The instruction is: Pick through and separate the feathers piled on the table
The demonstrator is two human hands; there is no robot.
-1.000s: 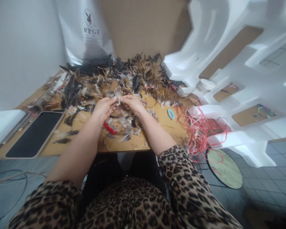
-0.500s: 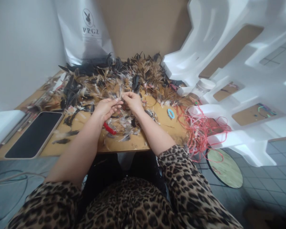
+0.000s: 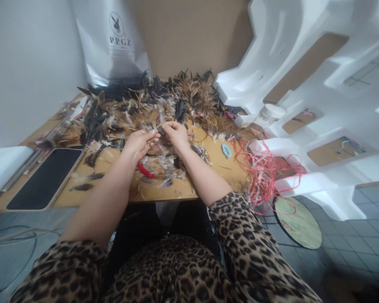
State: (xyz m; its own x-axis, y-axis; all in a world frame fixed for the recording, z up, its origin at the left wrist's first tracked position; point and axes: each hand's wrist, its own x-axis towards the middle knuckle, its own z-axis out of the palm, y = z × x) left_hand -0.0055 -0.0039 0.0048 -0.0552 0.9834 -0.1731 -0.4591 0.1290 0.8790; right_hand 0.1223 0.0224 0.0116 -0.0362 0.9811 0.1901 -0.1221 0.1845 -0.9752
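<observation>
My left hand (image 3: 141, 143) is closed in a pinch, thumb against the fingers, over the feather-strewn table. Close to its right, my right hand (image 3: 176, 134) pinches too. Between the two fingertips runs a thin pale feather (image 3: 159, 125), held at both ends; its finer detail is too small to make out. Behind the hands spreads a wide heap of brown and black feathers (image 3: 192, 92). Below them lie loose feather scraps and a red curved handle (image 3: 145, 170), partly covered by the left wrist and the scraps.
A dark phone (image 3: 46, 179) lies at the left. On the right are a blue ring (image 3: 226, 150), tangled red string (image 3: 265, 172), a lidded jar (image 3: 268, 115) and a large white plastic piece (image 3: 328, 109). A silver bag (image 3: 113, 59) stands behind; a round green-topped object (image 3: 298, 223) is below right.
My fingertips have drawn slightly apart, the left hand shifting a little leftward, so that the thin feather between them shows more clearly. The things on the table have stayed put.
</observation>
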